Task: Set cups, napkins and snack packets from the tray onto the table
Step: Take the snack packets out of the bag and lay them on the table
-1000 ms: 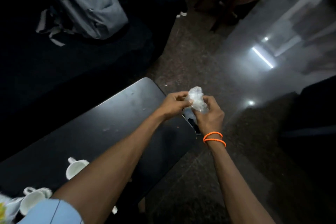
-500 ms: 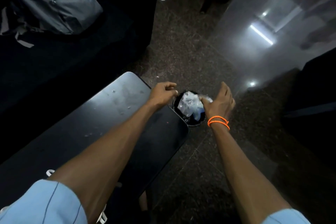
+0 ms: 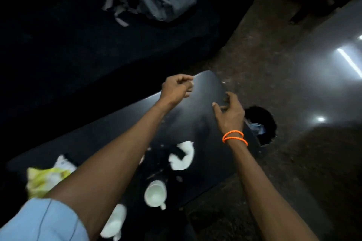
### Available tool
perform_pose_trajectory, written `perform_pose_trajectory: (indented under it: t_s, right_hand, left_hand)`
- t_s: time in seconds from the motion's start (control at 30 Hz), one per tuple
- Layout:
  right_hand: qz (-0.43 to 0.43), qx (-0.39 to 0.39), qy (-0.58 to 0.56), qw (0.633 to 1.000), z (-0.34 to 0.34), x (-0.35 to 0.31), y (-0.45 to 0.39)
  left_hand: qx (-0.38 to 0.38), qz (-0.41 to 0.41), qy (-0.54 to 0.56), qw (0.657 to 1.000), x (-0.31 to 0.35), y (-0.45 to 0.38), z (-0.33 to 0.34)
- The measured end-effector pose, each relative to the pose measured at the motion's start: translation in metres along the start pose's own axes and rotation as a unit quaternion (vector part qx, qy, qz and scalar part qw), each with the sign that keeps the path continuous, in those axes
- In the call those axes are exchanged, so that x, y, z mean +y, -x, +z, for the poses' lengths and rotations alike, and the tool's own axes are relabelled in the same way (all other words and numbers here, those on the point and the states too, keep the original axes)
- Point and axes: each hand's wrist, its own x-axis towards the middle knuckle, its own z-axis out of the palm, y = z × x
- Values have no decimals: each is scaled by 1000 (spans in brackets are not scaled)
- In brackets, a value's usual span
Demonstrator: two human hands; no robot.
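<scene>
So the crumpled clear plastic I had between both hands a second ago is gone from them now. It went into the little black bin [image 3: 261, 123] on the floor just past the table's end, and you can see a bit of it inside. The view has swung back too, so the cups are in the picture again.

Both hands are empty as far as I can see. Left hand [image 3: 177, 89] is loosely curled into a soft fist above the far end of the black table [image 3: 197, 123], not pinching anything. Right hand [image 3: 229, 112], the one with the orange bands [image 3: 234, 137] on the wrist, has its fingers spread and relaxed, hovering over the table edge right beside the bin.

Task stuff: one white cup [image 3: 155, 193] sits on the table near me with its handle toward the camera, a crumpled white napkin [image 3: 183, 155] lies just beyond it, and a yellow snack packet [image 3: 46, 179] is off to the left, partly behind my arm. More white shapes by the bottom edge are probably other cups, but they're blurred. I can't make out a tray at all; it's too dark.

My read is that this is an in-between beat: rubbish cleared, hands free. The next move means bringing both hands back toward me for the remaining cups or the packet, and spacing them out on the open far half of the table.
</scene>
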Motion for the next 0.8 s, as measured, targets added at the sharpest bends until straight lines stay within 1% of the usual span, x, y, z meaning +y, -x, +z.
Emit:
perform_pose_trajectory:
  t_s: [0.13,0.27,0.33,0.4,0.43,0.5,0.57,0.6,0.67,0.73,0.8]
  right_hand:
    - [-39,-34,-54,997,56,-95,22]
    - [-93,-115,-86,985,127,-185,82]
    - [-111,-179,-92,973,165,-217,125]
    - [-120,-268,-92,952,202,-238,174]
    - [-124,-317,-76,937,220,-246,198]
    - [-143,-404,18,903,255,-252,242]
    - [-155,-472,134,857,280,-252,279]
    - [-154,-494,173,838,288,-250,296]
    - [-161,-516,229,810,297,-240,325]
    - [-172,-514,274,794,301,-225,352]
    - [-157,-504,292,798,306,-213,374]
  left_hand:
    - [94,-14,47,994,-8,20,-124]
    - [229,-16,98,968,-45,75,-258]
    - [305,-30,115,945,-76,118,-312]
    - [382,-63,115,915,-113,165,-353]
    - [415,-83,110,899,-134,188,-369]
    - [469,-125,75,871,-172,232,-393]
    - [477,-173,23,861,-204,266,-405]
    - [466,-199,2,862,-218,279,-406]
    - [417,-257,-10,872,-242,296,-397]
    - [365,-306,43,878,-262,306,-382]
    - [343,-336,118,869,-277,315,-367]
